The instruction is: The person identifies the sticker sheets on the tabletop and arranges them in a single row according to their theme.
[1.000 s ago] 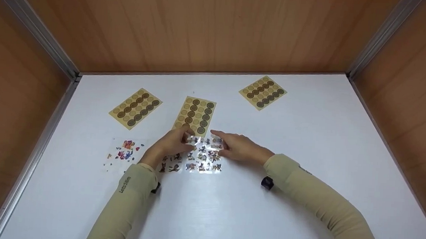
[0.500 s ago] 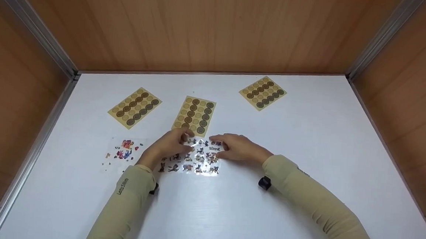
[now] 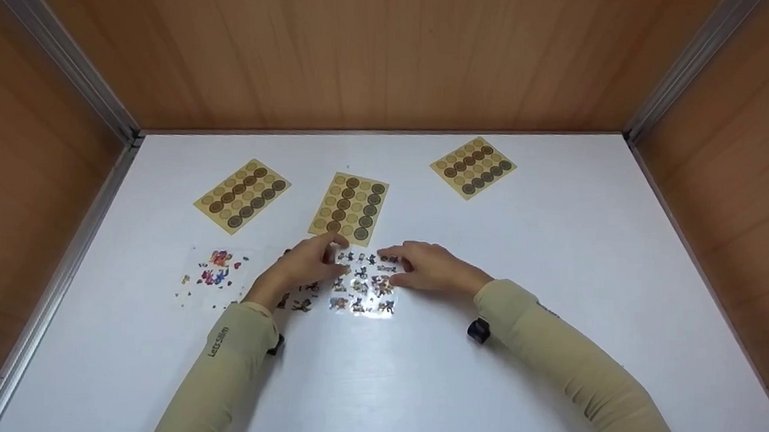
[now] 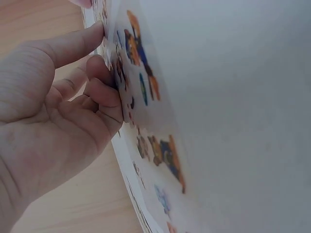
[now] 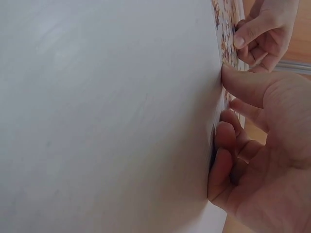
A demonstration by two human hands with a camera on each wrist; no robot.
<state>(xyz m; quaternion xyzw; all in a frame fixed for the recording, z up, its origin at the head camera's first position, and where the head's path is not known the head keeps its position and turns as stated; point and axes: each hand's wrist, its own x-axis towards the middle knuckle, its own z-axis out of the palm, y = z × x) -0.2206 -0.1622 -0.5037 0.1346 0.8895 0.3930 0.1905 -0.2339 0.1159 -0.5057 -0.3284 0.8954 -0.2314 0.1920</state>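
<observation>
Head cam: both hands [image 3: 368,268] on sticker sheet [image 3: 360,293]

Evenly lit from above, bright and soft; faint shadows under the sleeves on the white bench [image 3: 556,253], mild glare on the clear sticker sheet [image 3: 360,285]. Wrist views blurred at close range, washed pale

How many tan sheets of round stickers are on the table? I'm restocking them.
3: one at the far left, one in the middle just beyond the hands, one at the far right. None looks hidden.
</observation>
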